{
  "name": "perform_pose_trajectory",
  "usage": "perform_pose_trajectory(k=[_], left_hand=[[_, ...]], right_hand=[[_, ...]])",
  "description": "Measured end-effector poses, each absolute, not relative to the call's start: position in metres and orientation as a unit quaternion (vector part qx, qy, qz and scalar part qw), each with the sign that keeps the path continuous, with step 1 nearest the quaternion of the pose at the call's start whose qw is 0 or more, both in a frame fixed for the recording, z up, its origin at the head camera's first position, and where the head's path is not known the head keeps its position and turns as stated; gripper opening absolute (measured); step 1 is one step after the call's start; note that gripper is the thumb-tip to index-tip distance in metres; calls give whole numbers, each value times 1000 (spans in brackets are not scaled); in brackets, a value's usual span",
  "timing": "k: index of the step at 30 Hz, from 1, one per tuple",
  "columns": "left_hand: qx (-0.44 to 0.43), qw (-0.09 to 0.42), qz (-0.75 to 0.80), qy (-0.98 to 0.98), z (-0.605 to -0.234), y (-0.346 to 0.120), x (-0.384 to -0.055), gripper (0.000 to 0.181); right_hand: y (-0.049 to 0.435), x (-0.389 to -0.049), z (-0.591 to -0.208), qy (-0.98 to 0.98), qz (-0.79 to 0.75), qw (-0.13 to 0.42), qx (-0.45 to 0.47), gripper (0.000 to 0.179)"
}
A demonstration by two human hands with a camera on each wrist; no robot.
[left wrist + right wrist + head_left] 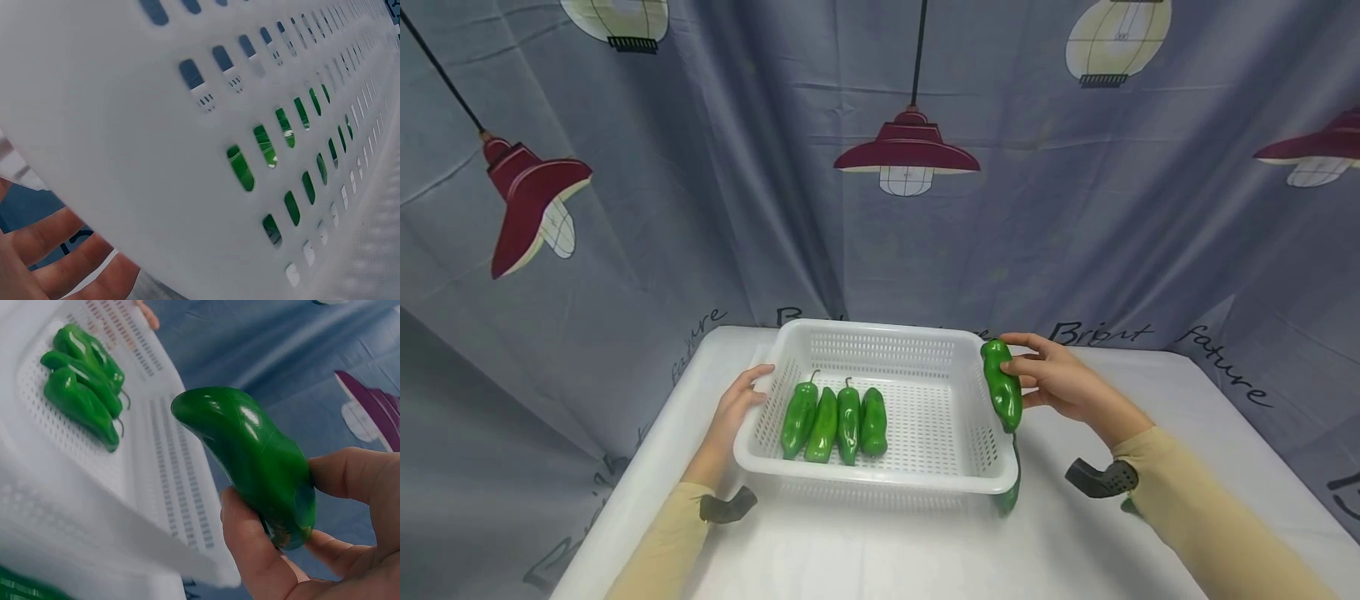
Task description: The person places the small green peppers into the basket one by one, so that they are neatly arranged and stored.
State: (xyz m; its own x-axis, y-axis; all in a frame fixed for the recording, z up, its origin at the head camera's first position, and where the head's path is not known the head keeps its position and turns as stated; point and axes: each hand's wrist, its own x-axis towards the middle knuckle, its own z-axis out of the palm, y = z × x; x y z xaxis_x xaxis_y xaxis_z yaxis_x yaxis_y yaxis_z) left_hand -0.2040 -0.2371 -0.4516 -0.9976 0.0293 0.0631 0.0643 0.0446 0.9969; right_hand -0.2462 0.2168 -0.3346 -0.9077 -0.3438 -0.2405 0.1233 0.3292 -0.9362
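A glossy green pepper (pixel 1002 387) was held by the right hand (pixel 1060 379) at the right rim of a white perforated plastic basket (pixel 880 477); whether the rim was touched by it could not be told. The pepper was pinched between thumb and fingers about its far half, its near end left free. The left hand (pixel 733 412) was placed at the basket's left side — whether the rim was gripped or merely touched could not be told, as the fingers were partly hidden. Inside, toward the left, four green peppers (pixel 848 417) were laid side by side; another green pepper (pixel 1009 498), partly hidden, was seen outside the near right corner. The held pepper was judged light and fairly firm, though from its shine a slippery skin was to be expected — it would best be held around the middle, unsqueezed, lest it be bruised.
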Motion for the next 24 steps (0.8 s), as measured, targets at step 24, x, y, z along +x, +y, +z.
perform_pose_trajectory(k=[24], left_hand=[[-38,22,-701,-711,-452,-239,-207,57]], right_hand=[[128,-276,-349,779,-575,240,-65,68]])
